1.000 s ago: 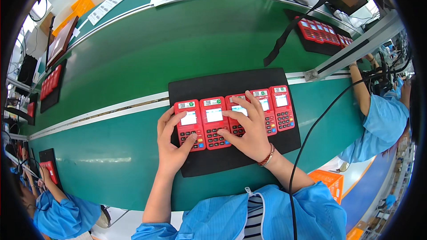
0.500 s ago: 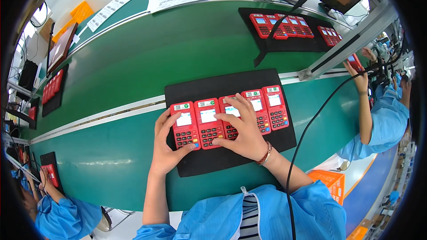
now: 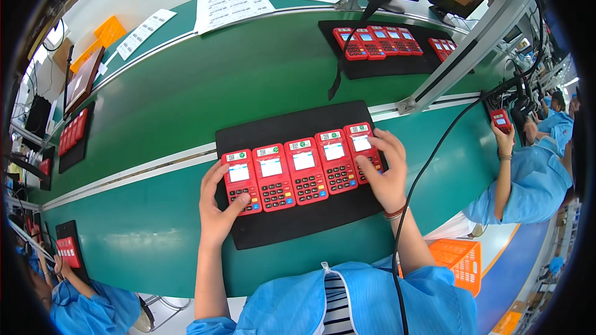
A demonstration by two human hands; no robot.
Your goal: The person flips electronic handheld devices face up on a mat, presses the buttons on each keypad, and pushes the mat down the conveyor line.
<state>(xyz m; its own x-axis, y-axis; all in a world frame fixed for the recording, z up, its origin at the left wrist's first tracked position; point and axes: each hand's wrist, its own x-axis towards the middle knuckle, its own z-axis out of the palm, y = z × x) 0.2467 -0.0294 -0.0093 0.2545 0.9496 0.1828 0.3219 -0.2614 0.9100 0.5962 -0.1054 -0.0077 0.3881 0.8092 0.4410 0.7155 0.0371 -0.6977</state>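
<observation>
indoors, green bench (image 3: 136,223), black mat (image 3: 292,226), both grips (image 3: 218,218) (image 3: 391,185) loosely spread, touching red terminals (image 3: 305,170), orange crate (image 3: 460,262)

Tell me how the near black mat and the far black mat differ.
The near mat carries a single row of five red terminals; the far mat carries a row of five plus a separate group. The near mat has the left hand and right hand at its row's ends; the far mat shows no hand on it. Both are black and bear red terminals.
</observation>
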